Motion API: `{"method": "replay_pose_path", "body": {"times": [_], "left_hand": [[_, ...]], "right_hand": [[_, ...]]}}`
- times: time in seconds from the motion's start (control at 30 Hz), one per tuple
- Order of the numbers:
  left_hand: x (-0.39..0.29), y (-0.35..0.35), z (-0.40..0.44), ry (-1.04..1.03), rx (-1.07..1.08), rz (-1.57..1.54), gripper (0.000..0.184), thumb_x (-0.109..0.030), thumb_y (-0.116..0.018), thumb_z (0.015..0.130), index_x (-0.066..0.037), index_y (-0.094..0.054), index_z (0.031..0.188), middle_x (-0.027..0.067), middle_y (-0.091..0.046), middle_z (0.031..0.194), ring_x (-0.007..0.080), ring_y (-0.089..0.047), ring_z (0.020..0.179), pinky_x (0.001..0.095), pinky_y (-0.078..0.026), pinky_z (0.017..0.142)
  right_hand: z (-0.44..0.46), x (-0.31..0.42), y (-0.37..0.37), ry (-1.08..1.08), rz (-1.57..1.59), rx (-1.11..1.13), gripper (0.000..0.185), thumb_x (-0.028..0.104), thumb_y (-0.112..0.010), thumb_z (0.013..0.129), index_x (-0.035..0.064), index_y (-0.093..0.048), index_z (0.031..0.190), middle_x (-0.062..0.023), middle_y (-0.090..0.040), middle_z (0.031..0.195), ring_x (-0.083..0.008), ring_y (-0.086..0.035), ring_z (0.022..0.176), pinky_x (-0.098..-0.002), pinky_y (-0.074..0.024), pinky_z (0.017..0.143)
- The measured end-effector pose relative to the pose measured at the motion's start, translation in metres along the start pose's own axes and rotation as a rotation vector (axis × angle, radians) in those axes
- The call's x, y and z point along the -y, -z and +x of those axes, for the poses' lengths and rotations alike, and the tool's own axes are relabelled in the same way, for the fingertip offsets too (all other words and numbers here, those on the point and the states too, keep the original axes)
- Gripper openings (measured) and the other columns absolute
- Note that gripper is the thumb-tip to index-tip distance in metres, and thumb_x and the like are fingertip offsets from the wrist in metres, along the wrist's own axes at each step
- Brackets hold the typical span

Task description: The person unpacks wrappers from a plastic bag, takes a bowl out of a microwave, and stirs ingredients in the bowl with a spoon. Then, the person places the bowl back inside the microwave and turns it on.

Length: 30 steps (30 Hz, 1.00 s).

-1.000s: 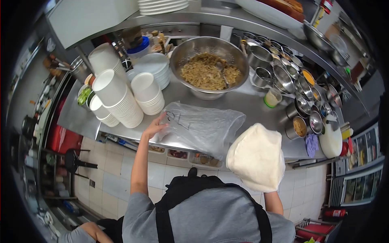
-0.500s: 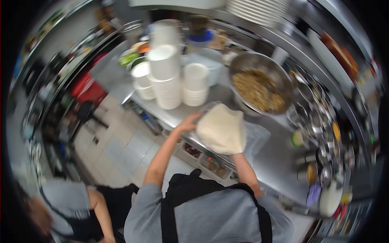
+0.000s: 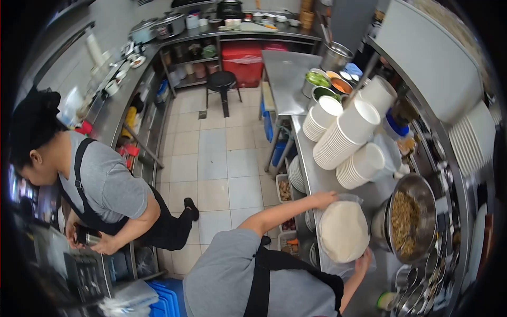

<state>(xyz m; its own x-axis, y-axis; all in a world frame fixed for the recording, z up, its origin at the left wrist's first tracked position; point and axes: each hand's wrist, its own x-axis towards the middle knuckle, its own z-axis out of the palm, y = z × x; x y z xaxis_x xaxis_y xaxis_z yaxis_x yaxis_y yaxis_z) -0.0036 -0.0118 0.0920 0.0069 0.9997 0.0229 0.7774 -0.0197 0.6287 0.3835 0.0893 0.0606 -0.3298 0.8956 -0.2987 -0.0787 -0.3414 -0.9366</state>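
Observation:
A pale, round, flat piece of dough [image 3: 344, 231], perhaps several thin sheets in a stack, lies with clear plastic [image 3: 338, 268] around it, over the front of the steel counter [image 3: 377, 195]. At its upper left edge, my left hand [image 3: 323, 199] is closed on the edge of the plastic and dough. On the lower right side, my right hand [image 3: 363, 261] grips the rim; part of its fingers is hidden beneath. Just right of the dough is a large metal bowl [image 3: 395, 211] holding brown noodle-like food [image 3: 405, 222].
Tall stacks of white bowls [image 3: 343, 138] stand on the counter beyond my left hand. Metal pans and ladles [image 3: 417, 290] crowd the near right. A co-worker [image 3: 113, 179] stands at the left counter holding a dark container [image 3: 87, 235]. A black stool [image 3: 222, 82] is farther back.
The view has swung to the left, bringing the aisle and co-worker into fuller view. The dough has turned flatter and sits lower over the counter, with both my hands still at its edges.

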Motion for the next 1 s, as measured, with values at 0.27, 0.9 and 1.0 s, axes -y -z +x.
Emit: {"method": "replay_pose_path", "body": {"times": [0.27, 0.9, 1.0], "left_hand": [[0.015, 0.034, -0.085, -0.054, -0.566, 0.078, 0.067, -0.014, -0.064, 0.081, -0.016, -0.034, 0.141, 0.0202, -0.031, 0.139, 0.0389, -0.04, 0.122, 0.0474, -0.04, 0.097], [0.302, 0.163, -0.473, 0.999, -0.753, -0.498, 0.033, -0.018, -0.056, 0.089, -0.004, -0.053, 0.118, 0.0171, -0.063, 0.095, 0.0334, -0.061, 0.088, 0.0427, -0.049, 0.078], [0.307, 0.203, -0.495, 1.122, -0.795, -0.478, 0.024, -0.028, -0.055, 0.09, -0.006, -0.064, 0.096, 0.011, -0.065, 0.072, 0.0307, -0.063, 0.065, 0.0443, -0.05, 0.062]], "right_hand": [[-0.058, -0.012, -0.045, 0.593, -0.8, -0.39, 0.039, 0.004, -0.045, 0.091, 0.0034, -0.049, 0.13, -0.0167, -0.052, 0.126, -0.0251, -0.055, 0.109, -0.0333, -0.0456, 0.088], [0.005, -0.089, -0.701, 0.709, -0.8, 0.745, 0.032, 0.023, -0.039, 0.1, 0.0005, -0.05, 0.082, -0.0141, -0.052, 0.068, -0.0229, -0.05, 0.06, -0.034, -0.042, 0.06], [0.039, -0.12, -0.735, 0.379, -0.957, 0.867, 0.065, 0.004, -0.063, 0.082, 0.0139, -0.034, 0.139, -0.0215, -0.055, 0.117, -0.0373, -0.054, 0.106, -0.0382, -0.0429, 0.086]]}}
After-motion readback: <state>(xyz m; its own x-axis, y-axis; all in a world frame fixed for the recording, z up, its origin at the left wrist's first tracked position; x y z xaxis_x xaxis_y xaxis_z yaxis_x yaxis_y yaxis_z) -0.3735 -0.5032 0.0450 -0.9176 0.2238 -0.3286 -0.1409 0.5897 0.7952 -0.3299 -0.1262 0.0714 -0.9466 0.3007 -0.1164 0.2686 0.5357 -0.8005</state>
